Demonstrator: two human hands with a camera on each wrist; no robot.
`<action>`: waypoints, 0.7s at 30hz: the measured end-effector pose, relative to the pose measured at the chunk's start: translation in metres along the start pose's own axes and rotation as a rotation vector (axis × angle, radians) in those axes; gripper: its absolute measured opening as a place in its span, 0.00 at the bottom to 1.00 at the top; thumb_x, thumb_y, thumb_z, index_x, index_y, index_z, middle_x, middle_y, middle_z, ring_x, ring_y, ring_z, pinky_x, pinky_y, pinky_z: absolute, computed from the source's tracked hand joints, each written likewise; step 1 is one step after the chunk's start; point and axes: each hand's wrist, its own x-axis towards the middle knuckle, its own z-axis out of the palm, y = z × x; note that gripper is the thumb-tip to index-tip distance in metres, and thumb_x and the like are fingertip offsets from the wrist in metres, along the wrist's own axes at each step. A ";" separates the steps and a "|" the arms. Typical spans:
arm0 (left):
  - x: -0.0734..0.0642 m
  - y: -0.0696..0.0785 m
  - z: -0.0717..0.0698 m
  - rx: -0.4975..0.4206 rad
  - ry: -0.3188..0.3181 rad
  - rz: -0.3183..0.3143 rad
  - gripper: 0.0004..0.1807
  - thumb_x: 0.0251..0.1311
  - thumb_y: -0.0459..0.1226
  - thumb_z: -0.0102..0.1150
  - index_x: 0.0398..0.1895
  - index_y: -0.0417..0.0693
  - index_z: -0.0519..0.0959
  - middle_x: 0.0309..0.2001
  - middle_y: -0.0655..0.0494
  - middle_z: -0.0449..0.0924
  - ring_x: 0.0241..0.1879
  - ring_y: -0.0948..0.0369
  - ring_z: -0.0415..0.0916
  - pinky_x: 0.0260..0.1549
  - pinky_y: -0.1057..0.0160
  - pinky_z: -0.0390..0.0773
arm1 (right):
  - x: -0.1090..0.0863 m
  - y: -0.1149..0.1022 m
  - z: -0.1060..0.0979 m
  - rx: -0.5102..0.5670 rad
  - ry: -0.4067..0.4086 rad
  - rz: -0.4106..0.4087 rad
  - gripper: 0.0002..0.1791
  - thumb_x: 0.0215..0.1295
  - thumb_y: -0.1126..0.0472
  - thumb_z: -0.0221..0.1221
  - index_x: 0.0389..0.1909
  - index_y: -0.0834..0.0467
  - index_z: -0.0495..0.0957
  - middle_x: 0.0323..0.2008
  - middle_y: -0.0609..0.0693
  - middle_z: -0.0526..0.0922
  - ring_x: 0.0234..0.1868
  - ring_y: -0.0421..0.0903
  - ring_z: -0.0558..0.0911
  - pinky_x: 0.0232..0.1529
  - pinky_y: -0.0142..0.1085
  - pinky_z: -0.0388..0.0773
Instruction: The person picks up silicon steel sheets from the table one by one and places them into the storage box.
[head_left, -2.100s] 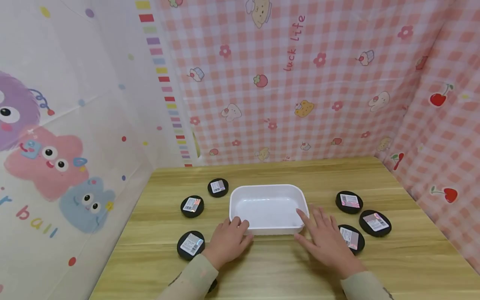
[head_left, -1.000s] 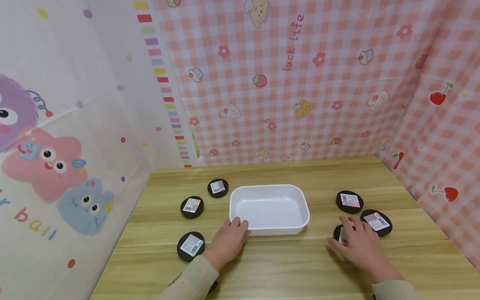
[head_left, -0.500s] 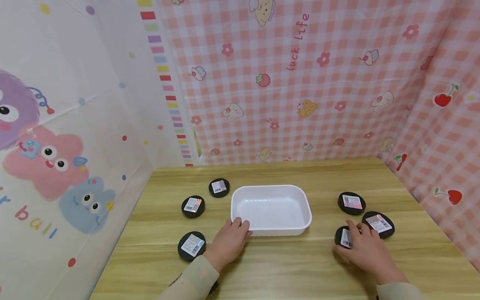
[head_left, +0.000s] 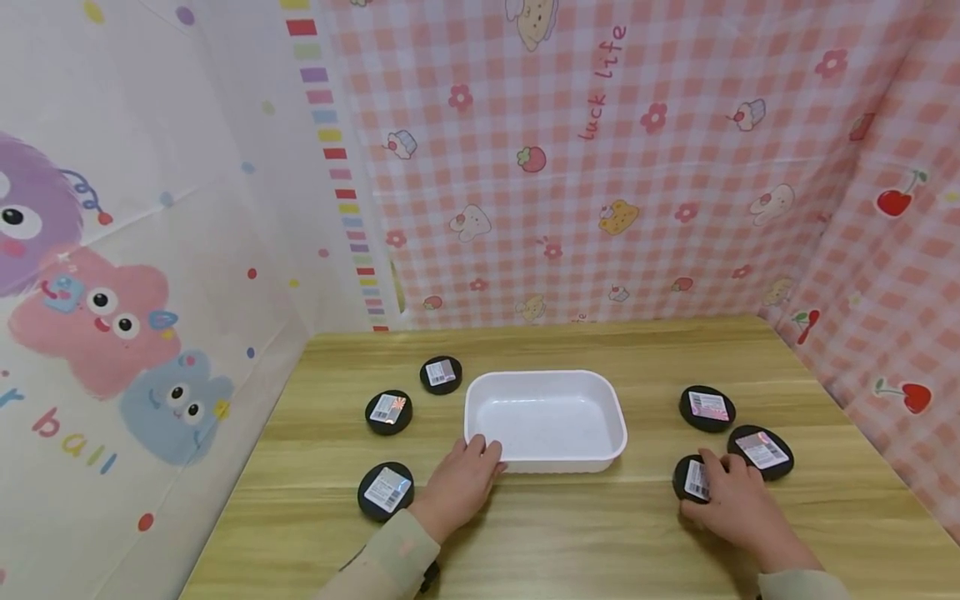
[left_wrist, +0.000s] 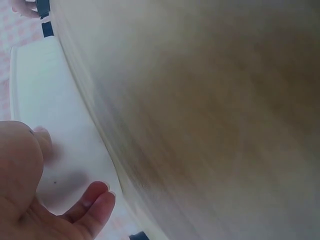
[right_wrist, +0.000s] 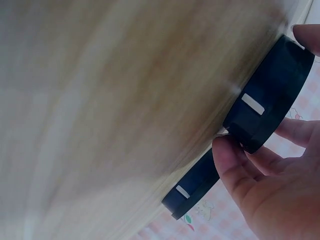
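Observation:
At the near left corner of the white plastic tray (head_left: pixel 547 464), my left hand (head_left: pixel 456 487) grips the rim, fingers bent over it. The left wrist view shows the thumb against the outer wall of the tray (left_wrist: pixel 65 110) and the other fingertips round its end. Off to the right, my right hand (head_left: pixel 738 508) pinches a flat round black case (head_left: pixel 688 479) with a silver barcode sticker. In the right wrist view, thumb and fingers stand on opposite sides of this case (right_wrist: pixel 272 95), which has a small white mark on its side. The tray holds nothing.
Behind the right hand lie two more black cases, a nearer one (head_left: pixel 761 452) and a farther one (head_left: pixel 707 407). Left of the tray are black cases at the back (head_left: pixel 441 375), middle (head_left: pixel 388 412) and front (head_left: pixel 386 491). Patterned cloth (head_left: pixel 570 192) hangs behind the wooden table (head_left: pixel 570 542).
My right hand has left the tray's right corner, moved right and closed round the nearest black case. That case sits slightly farther left. The left hand has stayed at the tray.

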 end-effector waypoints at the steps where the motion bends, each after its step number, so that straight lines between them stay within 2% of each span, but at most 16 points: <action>1: 0.000 0.000 0.000 0.002 -0.005 0.001 0.11 0.77 0.46 0.47 0.44 0.48 0.72 0.34 0.54 0.69 0.31 0.55 0.66 0.33 0.60 0.73 | 0.000 0.000 0.000 0.002 0.004 -0.003 0.52 0.47 0.44 0.70 0.67 0.72 0.63 0.52 0.77 0.70 0.47 0.71 0.71 0.49 0.63 0.71; 9: 0.002 0.001 -0.007 0.000 -0.035 0.018 0.08 0.77 0.44 0.48 0.45 0.49 0.71 0.34 0.54 0.69 0.31 0.56 0.65 0.34 0.60 0.73 | 0.001 0.000 0.001 0.003 0.059 -0.026 0.50 0.46 0.45 0.70 0.64 0.72 0.66 0.50 0.75 0.71 0.46 0.71 0.72 0.48 0.63 0.71; 14: 0.003 0.000 -0.007 0.001 -0.056 0.024 0.08 0.77 0.43 0.48 0.47 0.50 0.71 0.34 0.55 0.69 0.31 0.56 0.65 0.36 0.60 0.74 | 0.004 0.001 0.002 0.002 0.061 -0.032 0.49 0.47 0.44 0.69 0.64 0.72 0.67 0.50 0.75 0.71 0.46 0.70 0.72 0.48 0.63 0.72; 21: 0.003 0.000 -0.006 0.039 -0.035 0.034 0.09 0.77 0.44 0.48 0.47 0.49 0.71 0.34 0.55 0.70 0.31 0.56 0.66 0.39 0.60 0.73 | 0.009 -0.003 0.003 -0.001 0.048 -0.036 0.50 0.50 0.42 0.69 0.67 0.70 0.66 0.53 0.75 0.71 0.48 0.70 0.73 0.49 0.64 0.72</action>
